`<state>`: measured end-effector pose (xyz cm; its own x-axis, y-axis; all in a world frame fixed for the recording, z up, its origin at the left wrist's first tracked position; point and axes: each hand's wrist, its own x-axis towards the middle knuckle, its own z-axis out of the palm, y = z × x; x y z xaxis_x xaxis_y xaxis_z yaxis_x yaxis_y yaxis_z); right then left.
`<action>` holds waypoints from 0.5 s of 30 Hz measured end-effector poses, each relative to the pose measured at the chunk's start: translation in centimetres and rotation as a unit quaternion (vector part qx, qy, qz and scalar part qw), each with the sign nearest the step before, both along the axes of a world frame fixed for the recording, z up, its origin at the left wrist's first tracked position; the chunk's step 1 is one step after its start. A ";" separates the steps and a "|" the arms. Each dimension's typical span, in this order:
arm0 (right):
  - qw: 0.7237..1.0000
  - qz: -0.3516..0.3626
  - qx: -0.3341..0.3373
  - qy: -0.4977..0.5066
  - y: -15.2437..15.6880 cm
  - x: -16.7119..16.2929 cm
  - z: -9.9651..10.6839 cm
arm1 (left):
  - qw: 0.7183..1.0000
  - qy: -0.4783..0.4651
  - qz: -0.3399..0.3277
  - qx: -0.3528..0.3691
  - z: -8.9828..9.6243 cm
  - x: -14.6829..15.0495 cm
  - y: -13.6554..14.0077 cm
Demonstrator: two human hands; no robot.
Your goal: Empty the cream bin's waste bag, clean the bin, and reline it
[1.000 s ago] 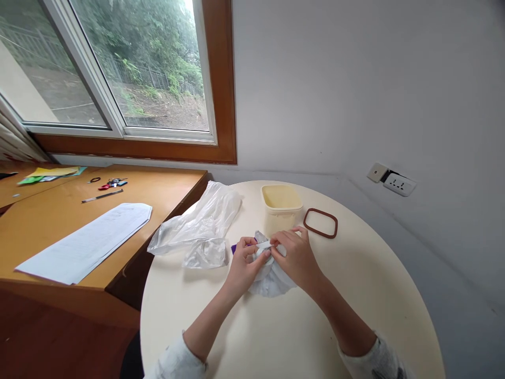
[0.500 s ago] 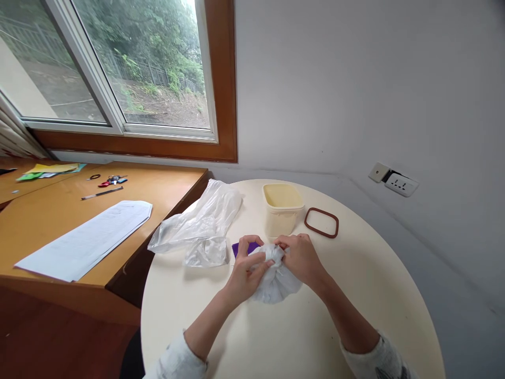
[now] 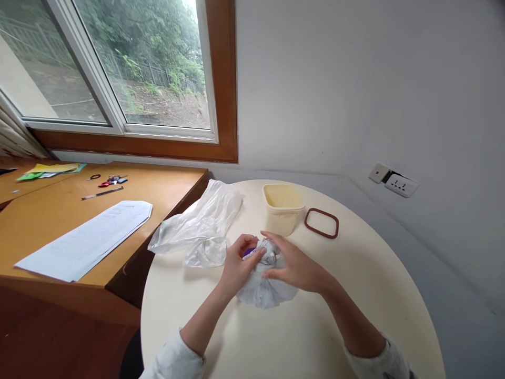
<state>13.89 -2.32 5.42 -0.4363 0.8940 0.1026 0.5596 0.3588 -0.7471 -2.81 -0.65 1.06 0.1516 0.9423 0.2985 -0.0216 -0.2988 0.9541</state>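
Note:
A thin white plastic bag [image 3: 262, 292], gathered into a puffy bundle with a bunched, twisted neck, lies on the round table before me. My left hand [image 3: 239, 266] grips the left side of that neck, thumb in front and fingers curled behind. My right hand [image 3: 298, 263] curves around the right side, its thumb and fingers spread well apart; whether the fingertips touch the plastic is hard to see. Between my left fingers shows a bit of something purple [image 3: 249, 251], mostly hidden. Just beyond my hands stands an uncovered cream plastic tub [image 3: 284, 210].
To the tub's right lies a brown rounded-rectangle ring [image 3: 322, 223]. A crumpled clear plastic bag [image 3: 205, 221] spreads across the left of the cream table [image 3: 355, 305]. On the wooden desk [image 3: 173, 181] are papers [image 3: 87, 239], a pen [image 3: 102, 193] and keys [image 3: 114, 180].
My right hand has gone from pinching the bag's neck to spreading around it. The bundle has shifted slightly left and turned, and less of the purple thing shows.

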 end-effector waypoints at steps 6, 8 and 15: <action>0.997 -0.025 0.056 -0.055 -0.2 -1.4 -0.8 | 0.999 0.020 0.001 0.026 -0.1 -0.4 0.4; 0.995 -0.034 0.067 -0.072 -0.1 -1.2 -0.6 | 0.999 0.022 0.025 0.028 0.1 -0.6 0.5; 0.998 -0.046 0.018 -0.039 0.2 5.2 3.5 | 0.995 0.025 0.090 -0.023 -0.2 -0.8 1.0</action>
<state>19.10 -2.11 8.89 -0.3606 0.9269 0.1044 0.6466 0.3291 -0.6882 -3.60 0.37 0.86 -0.0064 0.9680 0.2509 0.0767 -0.2497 0.9653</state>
